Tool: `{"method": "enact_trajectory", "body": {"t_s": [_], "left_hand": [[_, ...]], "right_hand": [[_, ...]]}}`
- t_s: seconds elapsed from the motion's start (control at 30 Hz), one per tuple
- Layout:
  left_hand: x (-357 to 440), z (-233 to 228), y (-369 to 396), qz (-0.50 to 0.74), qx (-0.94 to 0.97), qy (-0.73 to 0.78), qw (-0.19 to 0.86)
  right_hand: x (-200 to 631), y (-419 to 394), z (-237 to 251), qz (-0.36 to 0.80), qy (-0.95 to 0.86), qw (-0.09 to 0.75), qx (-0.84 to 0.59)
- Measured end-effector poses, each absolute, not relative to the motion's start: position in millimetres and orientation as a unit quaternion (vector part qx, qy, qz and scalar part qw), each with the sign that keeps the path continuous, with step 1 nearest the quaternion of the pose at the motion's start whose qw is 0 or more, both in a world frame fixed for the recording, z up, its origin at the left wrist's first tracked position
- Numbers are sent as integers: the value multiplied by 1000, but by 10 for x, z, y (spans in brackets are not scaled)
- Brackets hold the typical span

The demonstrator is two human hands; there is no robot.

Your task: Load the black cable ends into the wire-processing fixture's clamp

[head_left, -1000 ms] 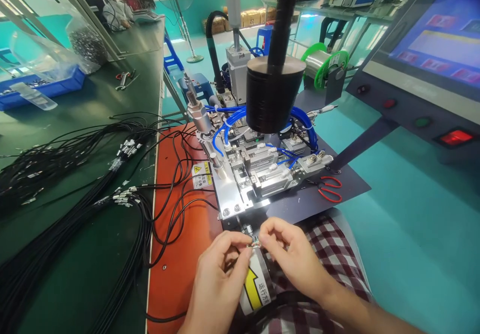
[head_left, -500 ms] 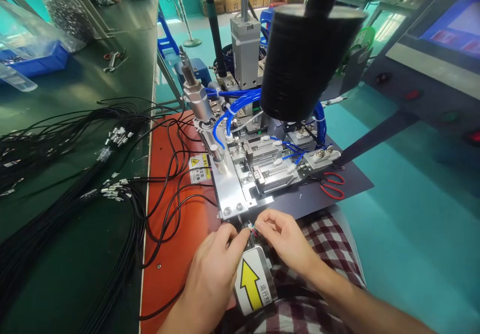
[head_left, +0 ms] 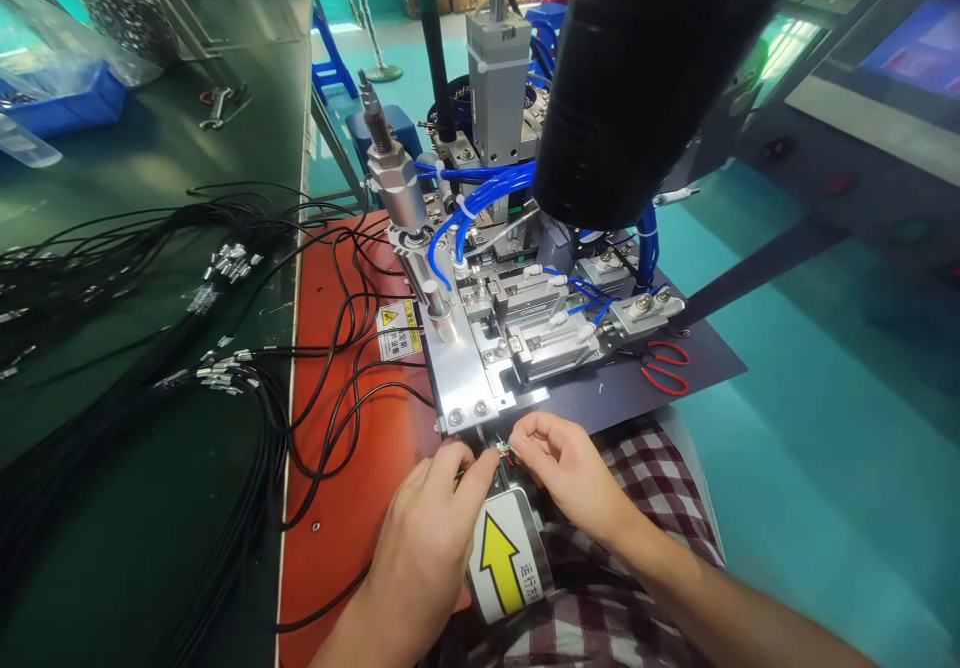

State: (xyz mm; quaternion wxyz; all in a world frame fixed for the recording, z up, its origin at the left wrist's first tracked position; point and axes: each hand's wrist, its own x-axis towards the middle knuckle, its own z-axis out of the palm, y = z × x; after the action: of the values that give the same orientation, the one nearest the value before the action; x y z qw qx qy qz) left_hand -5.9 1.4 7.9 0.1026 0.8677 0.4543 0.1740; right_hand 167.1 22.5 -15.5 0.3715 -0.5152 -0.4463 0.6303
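At far left, the green counter (head_left: pixel 259 138) carries a blue tray (head_left: pixel 79 103), only partly in view, and a wrench (head_left: pixel 219 108). Nearer the person lies a large stock of black cables (head_left: pixel 142 393), gathered in bundles. Two clusters of silvery cable ends (head_left: pixel 229 373) are clearly visible, well apart from both hands. Whether these ends are finished or awaiting work cannot be determined.

To the right, several cables loop across the orange-red board (head_left: pixel 349 528) towards the side of the machine (head_left: pixel 461 373), passing near a warning label (head_left: pixel 400 330). Where they terminate is not clear.

The left hand (head_left: pixel 424 523) is in front of the machine's near edge, thumb and forefinger drawn close together on a small cluster of fine coloured wires (head_left: pixel 505 450). The wires are located between the two hands, above the arrow label (head_left: pixel 504 558). The right hand (head_left: pixel 566 458) has its fingers narrowed to a pinch on the other side of the same cluster.

Assessment: handling of this one cluster appears to be under way and incomplete. Strands project separately between the fingertips, and the cluster is held outside the machine. Their ordering is too small to verify. Judged by the stock at left, one piece is in hand and many lie elsewhere.

At right, the red-handled cutters (head_left: pixel 666 368) lie on the dark plate (head_left: pixel 705 363), not in use.
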Motion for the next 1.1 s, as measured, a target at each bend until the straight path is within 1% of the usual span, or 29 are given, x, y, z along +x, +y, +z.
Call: {"method": "enact_trajectory", "body": {"t_s": [0.23,0.57,0.8,1.1], "left_hand": [[-72,61,-4,162,866,457,118],[-67,52,-24,152,866,462,117],[-69,49,-6,158,865,460,126],[-81,33,-32,149,864,465,125]], "right_hand": [[1659,218,-193,624,-451,384,-509],[1617,149,-289,606,-455,435,-487],[1622,150,-287,606,-459,436,-482],[1614,156,-254,644,-419,416,-487]]}}
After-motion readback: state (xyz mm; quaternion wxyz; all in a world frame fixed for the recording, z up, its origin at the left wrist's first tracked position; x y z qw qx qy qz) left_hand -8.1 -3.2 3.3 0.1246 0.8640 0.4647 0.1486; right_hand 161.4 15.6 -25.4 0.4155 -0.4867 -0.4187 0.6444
